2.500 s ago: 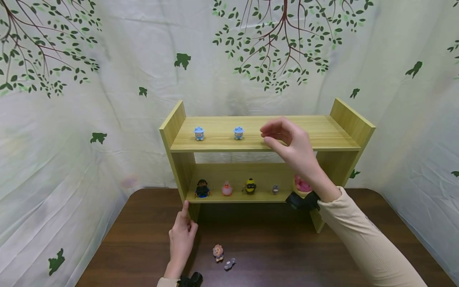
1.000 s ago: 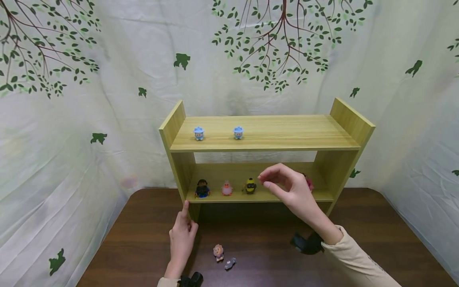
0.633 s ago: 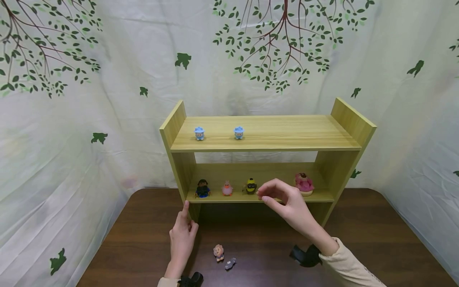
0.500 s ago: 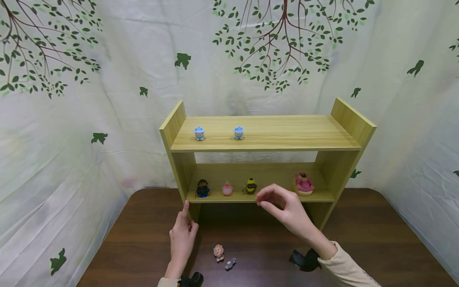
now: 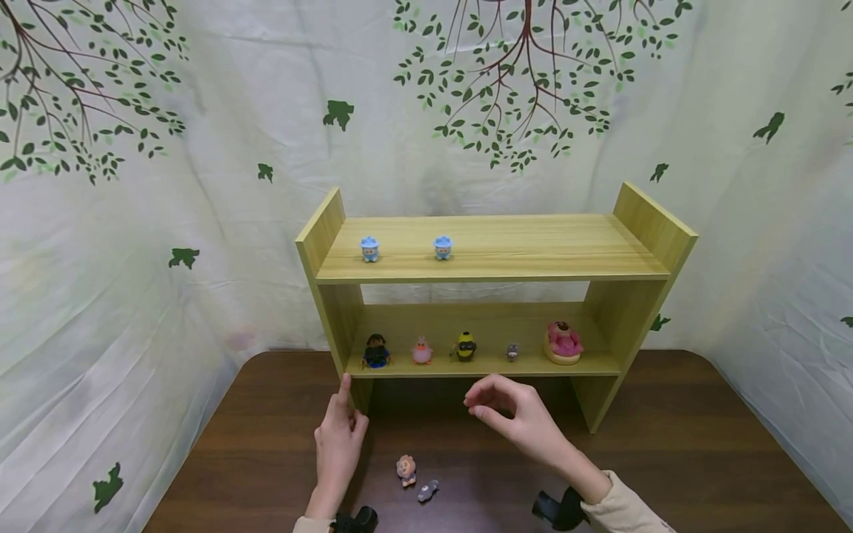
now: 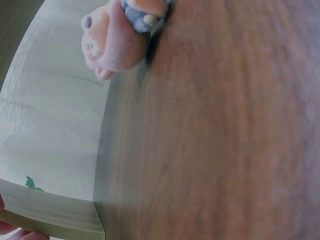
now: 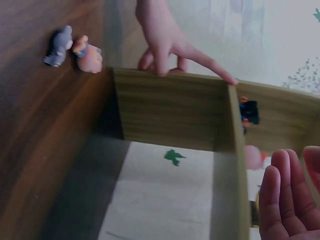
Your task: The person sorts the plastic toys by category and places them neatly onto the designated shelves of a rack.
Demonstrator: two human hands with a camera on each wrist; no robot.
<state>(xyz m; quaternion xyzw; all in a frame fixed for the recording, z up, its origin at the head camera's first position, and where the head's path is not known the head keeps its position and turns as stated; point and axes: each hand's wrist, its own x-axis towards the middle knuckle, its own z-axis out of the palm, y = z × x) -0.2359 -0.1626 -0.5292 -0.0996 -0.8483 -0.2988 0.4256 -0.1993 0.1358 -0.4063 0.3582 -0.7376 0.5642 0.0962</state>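
My left hand (image 5: 341, 437) holds the left front upright of a two-tier wooden shelf (image 5: 496, 374), its straight index finger touching the lower board's corner. The left wrist view shows only a few fingertips, on both sides of the panel edge. In front of the shelf, my right hand (image 5: 509, 414) hovers above the table, fingers bent, thumb apart, holding nothing. Nearest to the hands on the table lie a pinkish figurine (image 5: 406, 470) and a small grey figurine (image 5: 428, 491). Right of centre on the lower board stands a tiny grey figurine (image 5: 512, 352).
Two blue-hatted figurines (image 5: 443, 248) stand on the upper board. Along the lower board are a dark-clothed figure (image 5: 377, 351), a pink one (image 5: 422, 351), a yellow-and-black one (image 5: 466, 346) and a pink bear (image 5: 563, 343). A leaf-printed cloth (image 5: 220, 296) hangs behind the brown table (image 5: 266, 459).
My right hand has come down from the upper board, past the lower one, towards the table, uncovering the tiny grey figurine and the pink bear. The left hand has stayed in place.
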